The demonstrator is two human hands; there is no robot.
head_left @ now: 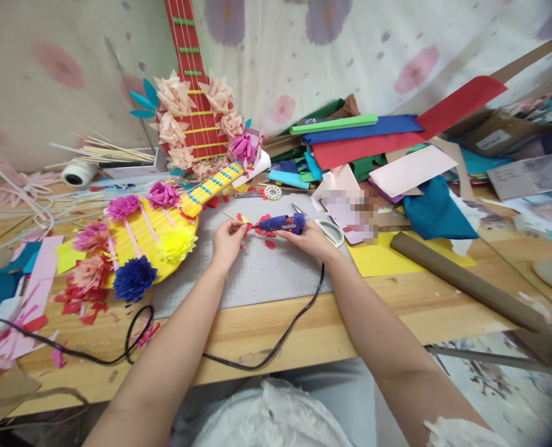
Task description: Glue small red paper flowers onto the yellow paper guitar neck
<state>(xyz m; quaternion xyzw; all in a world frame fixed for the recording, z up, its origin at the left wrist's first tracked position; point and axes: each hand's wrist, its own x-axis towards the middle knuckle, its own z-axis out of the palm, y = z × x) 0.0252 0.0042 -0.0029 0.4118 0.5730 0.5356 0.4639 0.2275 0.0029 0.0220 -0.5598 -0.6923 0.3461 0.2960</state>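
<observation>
My right hand (pixel 310 239) is closed round a blue hot glue gun (pixel 278 223), its nozzle pointing left. At the nozzle tip, my left hand (pixel 228 241) pinches a small red paper piece (pixel 248 228); a thin stick (pixel 230 216) shows just above these fingers. More red paper petals (pixel 269 244) lie beneath the gun on the grey cutting mat (pixel 257 288). A black cord (pixel 303 310) runs from below my right hand across the table's front. Left of my hands lies a yellow paper guitar (pixel 136 239) with paper flowers, among them a dark blue one (pixel 135 277).
A red paper guitar (pixel 196 118) stands at the back. Scissors (pixel 330 232) and a phone (pixel 345 217) lie right of my hand. Coloured paper rolls (pixel 364 146) are piled behind, and a brown roll (pixel 466 279) lies at the right. Wooden sticks (pixel 112 151) lie back left.
</observation>
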